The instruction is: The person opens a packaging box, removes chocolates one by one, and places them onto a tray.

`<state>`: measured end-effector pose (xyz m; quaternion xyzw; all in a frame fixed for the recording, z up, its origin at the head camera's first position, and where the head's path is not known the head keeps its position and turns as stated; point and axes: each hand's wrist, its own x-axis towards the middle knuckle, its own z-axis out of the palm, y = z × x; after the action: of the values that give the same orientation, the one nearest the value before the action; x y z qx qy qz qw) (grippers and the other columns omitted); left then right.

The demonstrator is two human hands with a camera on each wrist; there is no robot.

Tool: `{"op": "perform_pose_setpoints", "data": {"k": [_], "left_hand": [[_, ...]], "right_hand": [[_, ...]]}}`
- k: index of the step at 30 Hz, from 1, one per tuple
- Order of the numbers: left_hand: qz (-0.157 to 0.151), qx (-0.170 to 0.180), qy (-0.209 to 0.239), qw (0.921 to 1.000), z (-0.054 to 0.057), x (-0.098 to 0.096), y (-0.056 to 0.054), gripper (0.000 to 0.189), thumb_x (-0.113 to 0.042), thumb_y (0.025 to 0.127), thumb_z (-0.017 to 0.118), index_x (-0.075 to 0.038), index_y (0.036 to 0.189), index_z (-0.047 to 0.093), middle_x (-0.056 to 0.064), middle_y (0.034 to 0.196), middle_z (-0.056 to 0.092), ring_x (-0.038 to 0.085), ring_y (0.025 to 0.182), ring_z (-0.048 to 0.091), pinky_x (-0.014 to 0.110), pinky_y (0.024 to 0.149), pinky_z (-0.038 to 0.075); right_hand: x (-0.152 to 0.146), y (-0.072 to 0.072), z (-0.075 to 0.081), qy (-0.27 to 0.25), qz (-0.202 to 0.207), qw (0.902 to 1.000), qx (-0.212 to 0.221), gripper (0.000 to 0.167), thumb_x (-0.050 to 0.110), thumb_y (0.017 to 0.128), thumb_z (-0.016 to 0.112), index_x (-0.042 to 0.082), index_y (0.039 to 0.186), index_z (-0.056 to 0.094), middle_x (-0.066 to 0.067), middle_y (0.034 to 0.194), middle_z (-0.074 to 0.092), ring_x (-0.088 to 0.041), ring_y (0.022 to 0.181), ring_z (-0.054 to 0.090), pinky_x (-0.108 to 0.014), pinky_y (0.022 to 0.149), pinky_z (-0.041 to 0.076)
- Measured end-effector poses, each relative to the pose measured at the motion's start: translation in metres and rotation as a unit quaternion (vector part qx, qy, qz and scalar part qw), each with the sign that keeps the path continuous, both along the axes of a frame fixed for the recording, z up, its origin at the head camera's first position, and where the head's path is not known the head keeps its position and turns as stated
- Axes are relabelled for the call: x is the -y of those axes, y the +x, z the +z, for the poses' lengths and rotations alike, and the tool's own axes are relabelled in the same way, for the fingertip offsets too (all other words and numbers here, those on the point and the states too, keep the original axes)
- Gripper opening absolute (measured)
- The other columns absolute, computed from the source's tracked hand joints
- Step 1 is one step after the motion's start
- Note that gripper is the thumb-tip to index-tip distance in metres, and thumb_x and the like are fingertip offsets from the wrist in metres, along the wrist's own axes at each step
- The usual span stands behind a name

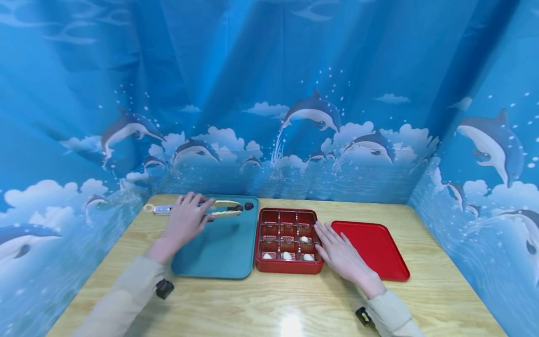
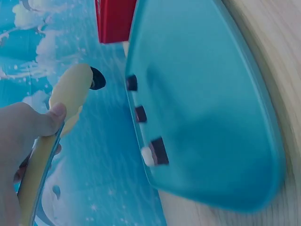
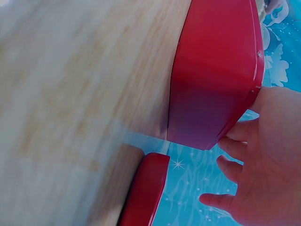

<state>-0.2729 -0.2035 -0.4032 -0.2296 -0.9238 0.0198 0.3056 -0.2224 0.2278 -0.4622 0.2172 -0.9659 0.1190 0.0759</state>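
Note:
My left hand point(image 1: 191, 217) holds tongs point(image 2: 70, 92) with cream-coloured tips above the back of the teal tray point(image 1: 219, 255). A small dark piece point(image 2: 98, 78) sits at the tips; its kind cannot be told. On the tray, small dark blocks point(image 2: 140, 114) lie along one edge, one touching a white piece point(image 2: 147, 157). My right hand point(image 1: 338, 250), fingers extended, rests against the right side of the red divided box point(image 1: 288, 267). White pieces point(image 1: 287, 256) lie in its three front compartments and in the right one of the row behind.
A flat red tray point(image 1: 379, 250) lies right of the box, partly behind my right hand. The wooden table point(image 1: 236, 304) meets a blue dolphin-print curtain point(image 1: 261, 93) at the back and both sides.

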Motion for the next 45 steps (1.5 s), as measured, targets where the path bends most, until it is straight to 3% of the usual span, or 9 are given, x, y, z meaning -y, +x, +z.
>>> {"op": "perform_pose_setpoints", "data": {"k": [7, 14, 23, 27, 31, 37, 45], "left_hand": [[0.012, 0.007, -0.046, 0.9988, -0.006, 0.014, -0.007, 0.036, -0.020, 0.086, 0.083, -0.009, 0.119, 0.074, 0.014, 0.103, 0.066, 0.034, 0.096, 0.058, 0.047, 0.079, 0.046], [0.007, -0.009, -0.112, 0.9937, -0.010, 0.014, -0.013, 0.038, -0.028, 0.083, 0.085, -0.009, 0.113, 0.073, 0.016, 0.100, 0.064, 0.033, 0.094, 0.056, 0.045, 0.076, 0.044], [0.007, -0.003, -0.136, 0.9906, -0.015, 0.010, -0.019, 0.039, -0.030, 0.080, 0.088, -0.009, 0.110, 0.076, 0.014, 0.094, 0.064, 0.032, 0.089, 0.056, 0.042, 0.072, 0.042], [0.018, 0.024, -0.128, 0.9913, -0.014, 0.010, -0.019, 0.040, -0.030, 0.080, 0.088, -0.009, 0.112, 0.075, 0.014, 0.096, 0.065, 0.032, 0.092, 0.057, 0.044, 0.075, 0.043], [0.023, 0.048, -0.092, 0.9943, -0.010, 0.010, -0.015, 0.041, -0.031, 0.083, 0.085, -0.009, 0.116, 0.073, 0.015, 0.099, 0.064, 0.034, 0.095, 0.056, 0.047, 0.079, 0.044], [0.012, 0.040, -0.031, 0.9986, 0.000, -0.001, -0.008, 0.043, -0.031, 0.090, 0.079, -0.007, 0.124, 0.071, 0.015, 0.103, 0.064, 0.035, 0.098, 0.057, 0.048, 0.078, 0.044], [-0.015, 0.046, -0.013, 0.9987, 0.013, -0.031, 0.000, 0.046, -0.033, 0.091, 0.078, -0.009, 0.130, 0.069, 0.013, 0.109, 0.065, 0.032, 0.102, 0.056, 0.047, 0.080, 0.044]], "right_hand": [[0.000, 0.000, -0.002, 0.003, 0.001, 1.0000, -0.003, 0.062, 0.030, 0.105, 0.055, 0.004, 0.157, 0.035, -0.013, 0.163, 0.033, -0.038, 0.151, 0.027, -0.065, 0.115, 0.027], [0.002, 0.000, -0.003, 0.002, 0.005, 1.0000, -0.005, 0.062, 0.031, 0.105, 0.055, 0.004, 0.157, 0.035, -0.013, 0.163, 0.033, -0.038, 0.150, 0.028, -0.065, 0.115, 0.027], [0.005, 0.001, -0.004, 0.003, 0.007, 1.0000, -0.006, 0.062, 0.031, 0.105, 0.054, 0.005, 0.157, 0.035, -0.012, 0.163, 0.033, -0.038, 0.150, 0.029, -0.065, 0.115, 0.028], [0.005, 0.001, -0.003, 0.004, 0.007, 0.9999, -0.008, 0.062, 0.031, 0.105, 0.055, 0.005, 0.157, 0.035, -0.012, 0.163, 0.033, -0.038, 0.150, 0.029, -0.065, 0.115, 0.028], [0.005, 0.001, -0.002, 0.006, 0.007, 0.9999, -0.009, 0.062, 0.031, 0.105, 0.055, 0.005, 0.157, 0.035, -0.012, 0.163, 0.033, -0.038, 0.150, 0.029, -0.065, 0.115, 0.028], [0.003, 0.001, 0.000, 0.007, 0.003, 0.9999, -0.007, 0.062, 0.031, 0.105, 0.054, 0.004, 0.157, 0.035, -0.013, 0.163, 0.033, -0.038, 0.150, 0.028, -0.065, 0.115, 0.027], [0.000, 0.000, 0.002, -0.002, 0.001, 1.0000, 0.004, 0.065, 0.035, 0.105, 0.054, 0.004, 0.158, 0.033, -0.013, 0.164, 0.031, -0.038, 0.151, 0.025, -0.065, 0.116, 0.026]]}}
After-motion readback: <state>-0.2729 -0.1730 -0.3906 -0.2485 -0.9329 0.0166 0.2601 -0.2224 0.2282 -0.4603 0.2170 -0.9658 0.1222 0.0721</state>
